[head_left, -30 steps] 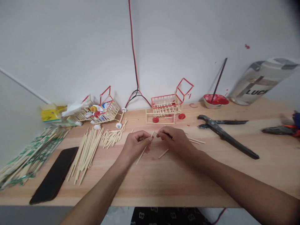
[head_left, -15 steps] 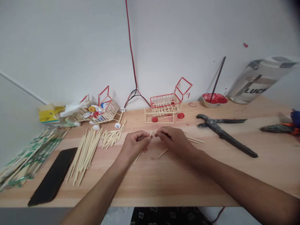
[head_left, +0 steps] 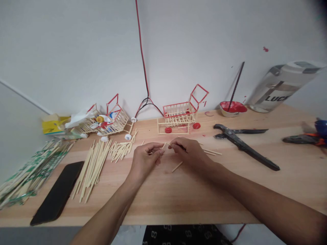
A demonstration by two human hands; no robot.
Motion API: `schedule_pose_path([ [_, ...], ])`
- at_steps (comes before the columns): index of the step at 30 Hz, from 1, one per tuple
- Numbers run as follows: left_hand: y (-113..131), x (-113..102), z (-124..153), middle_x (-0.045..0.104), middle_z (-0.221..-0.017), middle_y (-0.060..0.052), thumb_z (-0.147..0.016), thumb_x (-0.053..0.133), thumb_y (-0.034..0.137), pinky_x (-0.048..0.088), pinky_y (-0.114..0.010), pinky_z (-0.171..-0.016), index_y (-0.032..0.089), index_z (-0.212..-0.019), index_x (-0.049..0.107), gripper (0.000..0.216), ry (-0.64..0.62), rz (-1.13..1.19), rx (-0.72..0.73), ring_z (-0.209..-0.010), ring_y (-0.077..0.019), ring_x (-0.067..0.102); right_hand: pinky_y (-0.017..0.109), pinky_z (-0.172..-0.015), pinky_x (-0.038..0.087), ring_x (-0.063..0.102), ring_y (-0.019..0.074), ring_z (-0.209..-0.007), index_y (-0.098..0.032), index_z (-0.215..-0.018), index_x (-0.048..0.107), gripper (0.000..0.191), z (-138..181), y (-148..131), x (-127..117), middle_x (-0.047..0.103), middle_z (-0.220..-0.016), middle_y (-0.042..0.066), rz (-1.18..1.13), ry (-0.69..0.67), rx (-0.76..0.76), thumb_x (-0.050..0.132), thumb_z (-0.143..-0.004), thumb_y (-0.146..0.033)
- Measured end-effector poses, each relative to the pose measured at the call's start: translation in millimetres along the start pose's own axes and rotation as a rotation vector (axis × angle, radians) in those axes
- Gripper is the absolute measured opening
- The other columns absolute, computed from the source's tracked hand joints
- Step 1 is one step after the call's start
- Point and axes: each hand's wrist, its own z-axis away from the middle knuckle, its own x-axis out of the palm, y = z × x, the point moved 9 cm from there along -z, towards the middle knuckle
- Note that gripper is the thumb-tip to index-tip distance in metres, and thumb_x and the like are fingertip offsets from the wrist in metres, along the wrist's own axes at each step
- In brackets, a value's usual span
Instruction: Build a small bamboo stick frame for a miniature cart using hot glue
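Note:
Over the middle of the table, my left hand (head_left: 146,156) is closed in a pinch on a thin wooden stick (head_left: 164,145), whose tip shows past the fingertips. My right hand (head_left: 186,149) faces it, fingers pinched together on the end of another pale stick (head_left: 168,144), mostly hidden by the fingers. The two sticks' ends lie close together; whether they touch I cannot tell. Below the right hand rests a short loose stick (head_left: 177,166). Just behind the hands stands a small stick-built cart (head_left: 178,117) with red-painted rims and red wheels.
Left lie long sticks (head_left: 90,170), short cut sticks (head_left: 121,149), a black phone (head_left: 58,192) and wrapped chopsticks (head_left: 35,173). Another stick cart (head_left: 114,119) holds bottle caps. To the right are black pliers (head_left: 245,146), a red paint bowl (head_left: 233,108) and a clear jug (head_left: 276,90).
The long stick that slanted down below my left hand no longer shows there. My left hand has shifted slightly left, while my right hand stays nearly still.

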Motion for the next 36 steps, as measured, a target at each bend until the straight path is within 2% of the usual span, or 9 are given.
schedule_pose_path([
  [3, 7.0, -2.2, 1.7, 0.058, -0.054, 0.002, -0.070, 0.068, 0.021, 0.037, -0.020, -0.046, 0.012, -0.101, 0.069, 0.032, 0.025, -0.011, 0.034, -0.045, -0.0075, 0.047, 0.023, -0.064, 0.038, 0.056, 0.0122, -0.068, -0.018, -0.081, 0.064, 0.018, 0.8, -0.6, -0.3, 0.065, -0.076, 0.001, -0.013, 0.003, 0.006, 0.048, -0.089, -0.021],
  [15, 13.9, -1.6, 2.7, 0.054, -0.058, 0.002, -0.075, 0.065, 0.020, 0.038, -0.022, -0.052, 0.016, -0.098, 0.074, 0.025, 0.027, -0.095, 0.170, -0.051, -0.0087, 0.049, 0.023, -0.065, 0.039, 0.057, 0.0128, -0.070, -0.017, -0.082, 0.064, 0.019, 0.2, 0.8, 0.1, 0.065, -0.077, 0.002, -0.008, 0.000, 0.002, 0.047, -0.089, -0.021],
  [36, 10.6, 1.6, 3.2, 0.052, -0.059, 0.001, -0.079, 0.064, 0.023, 0.039, -0.023, -0.054, 0.023, -0.097, 0.075, 0.021, 0.002, -0.136, 0.231, -0.056, -0.0110, 0.051, 0.024, -0.068, 0.040, 0.059, 0.0136, -0.074, -0.018, -0.080, 0.063, 0.018, 1.8, 3.0, 1.6, 0.067, -0.080, 0.002, 0.010, -0.004, 0.008, 0.047, -0.088, -0.019],
])
